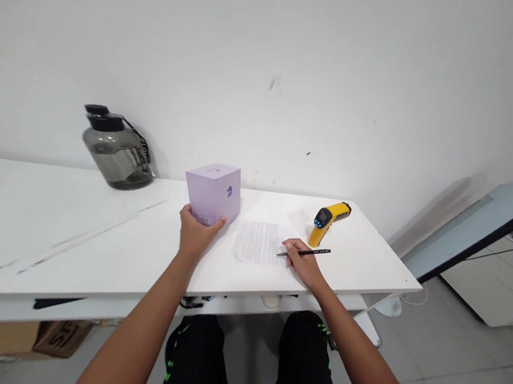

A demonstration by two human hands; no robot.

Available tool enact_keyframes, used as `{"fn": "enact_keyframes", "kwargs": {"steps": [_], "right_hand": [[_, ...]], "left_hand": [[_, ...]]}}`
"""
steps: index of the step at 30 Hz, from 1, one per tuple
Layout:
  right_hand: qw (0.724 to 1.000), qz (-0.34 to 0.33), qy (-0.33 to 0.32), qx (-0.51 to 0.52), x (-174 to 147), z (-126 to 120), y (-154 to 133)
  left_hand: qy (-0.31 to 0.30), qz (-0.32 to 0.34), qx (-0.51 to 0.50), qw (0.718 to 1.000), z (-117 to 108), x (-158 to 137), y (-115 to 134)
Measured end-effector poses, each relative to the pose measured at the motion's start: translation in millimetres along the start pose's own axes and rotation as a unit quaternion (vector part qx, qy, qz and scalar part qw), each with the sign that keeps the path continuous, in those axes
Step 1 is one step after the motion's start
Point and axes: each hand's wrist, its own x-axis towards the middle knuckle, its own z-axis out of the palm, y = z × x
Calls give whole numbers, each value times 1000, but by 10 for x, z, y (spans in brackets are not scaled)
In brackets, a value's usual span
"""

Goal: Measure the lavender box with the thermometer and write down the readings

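Left hand [195, 234] grips the lilac box [213, 194]; right hand [303, 261] pinches a pencil [306, 252] over the paper [259, 242]. The paper's unweighted near the table's front edge, so it could skid.

White table [68, 237] against a pale wall, faint long scratches across its left part. At the back left, a smoky grey water jug [116, 149] with a black cap, leaning. Near the middle, a lilac box [213, 193], tipped up on its near edge. Just right of the box, a sheet of paper [257, 241] covered in writing, lying flat. Beyond the sheet's right corner, a yellow thermometer gun [328, 221], well apart from the jug.
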Motion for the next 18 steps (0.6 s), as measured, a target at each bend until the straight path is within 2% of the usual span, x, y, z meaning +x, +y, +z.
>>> {"fn": "enact_keyframes", "kwargs": {"steps": [12,18], "right_hand": [[1000,-3,1,-4,6,4,8],[999,17,34,-8,-1,-4,41]], "left_hand": [[-7,14,31,999,9,9,-3],[-25,27,47,998,13,16,-17]]}}
